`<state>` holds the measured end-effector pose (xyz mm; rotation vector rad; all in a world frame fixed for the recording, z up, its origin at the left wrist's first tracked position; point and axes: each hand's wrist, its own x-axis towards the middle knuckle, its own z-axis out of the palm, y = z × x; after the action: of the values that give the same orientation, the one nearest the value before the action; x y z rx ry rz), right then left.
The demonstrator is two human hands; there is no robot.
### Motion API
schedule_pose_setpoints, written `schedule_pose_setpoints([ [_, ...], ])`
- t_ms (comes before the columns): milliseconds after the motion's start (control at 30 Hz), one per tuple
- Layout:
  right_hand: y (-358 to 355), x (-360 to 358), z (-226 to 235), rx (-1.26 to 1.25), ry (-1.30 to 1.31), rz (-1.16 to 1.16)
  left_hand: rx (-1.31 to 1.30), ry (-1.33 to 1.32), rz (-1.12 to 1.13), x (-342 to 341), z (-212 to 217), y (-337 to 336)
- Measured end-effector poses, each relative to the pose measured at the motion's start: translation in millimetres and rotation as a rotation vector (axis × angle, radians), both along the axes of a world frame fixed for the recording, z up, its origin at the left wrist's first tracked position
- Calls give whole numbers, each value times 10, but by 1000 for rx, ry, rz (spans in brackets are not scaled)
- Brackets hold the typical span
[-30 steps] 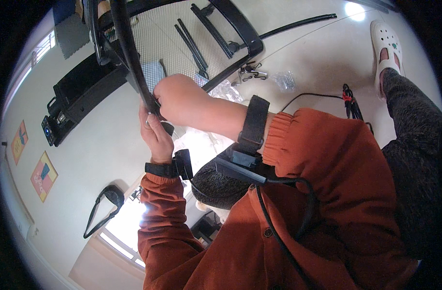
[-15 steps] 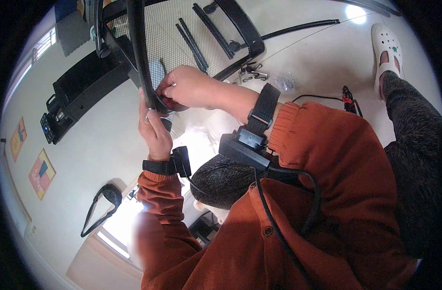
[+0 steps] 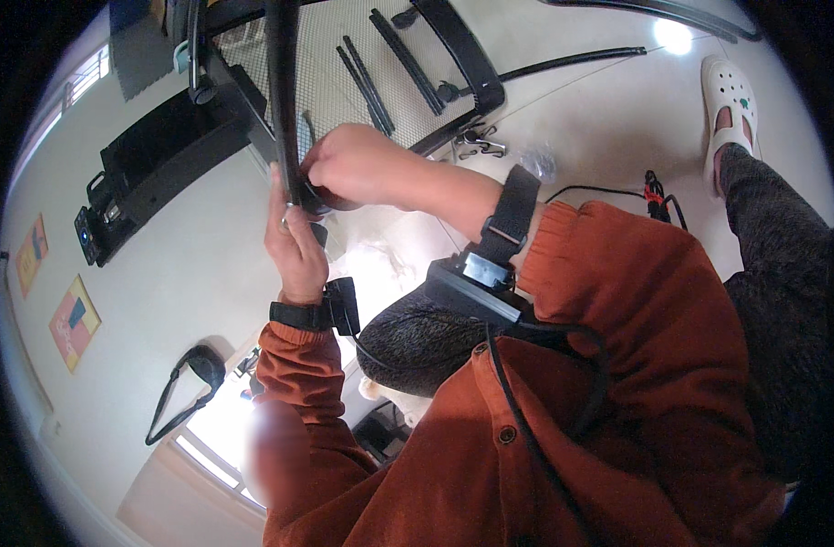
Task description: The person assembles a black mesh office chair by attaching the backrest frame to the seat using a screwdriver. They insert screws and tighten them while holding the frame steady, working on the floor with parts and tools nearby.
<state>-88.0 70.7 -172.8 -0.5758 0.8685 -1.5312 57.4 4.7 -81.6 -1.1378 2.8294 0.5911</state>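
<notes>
One tube (image 3: 284, 91), black, crossing in front of mesh panel (image 3: 326, 36); left hand (image 3: 295, 253) grasping its lower end; right hand (image 3: 355, 164) beside same end, fingers curled, cannot tell whether gripping. Dark bars (image 3: 406, 61) right of tube; white shoe (image 3: 730, 105) farther right.

Daylight glares from a window (image 3: 212, 433) at lower left, washing out its surroundings. The floor (image 3: 608, 137) is bright, burnt to white below the hands and carrying a round spot of glare at the top right. The black tube (image 3: 284, 91) and the trousers (image 3: 777, 219) sink into darkness. A smeared, reddish blur hides part of the left sleeve (image 3: 298, 365) (the rest looks fairly sharp). Lines bow toward the black, rounded rim.
</notes>
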Motion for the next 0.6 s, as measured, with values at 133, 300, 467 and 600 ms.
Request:
schedule_pose_setpoints([
  [133,15,-120,66,7,106,130,-1,-82,-12,10,57,-8],
  [300,44,-169,186,27,275,-5,-110,-96,-220,-105,112,-8],
  [467,92,-117,149,74,-35,65,-152,-172,-255,-189,204,22],
  [600,121,-45,75,-4,-286,149,-97,-225,-214,-199,256,9],
])
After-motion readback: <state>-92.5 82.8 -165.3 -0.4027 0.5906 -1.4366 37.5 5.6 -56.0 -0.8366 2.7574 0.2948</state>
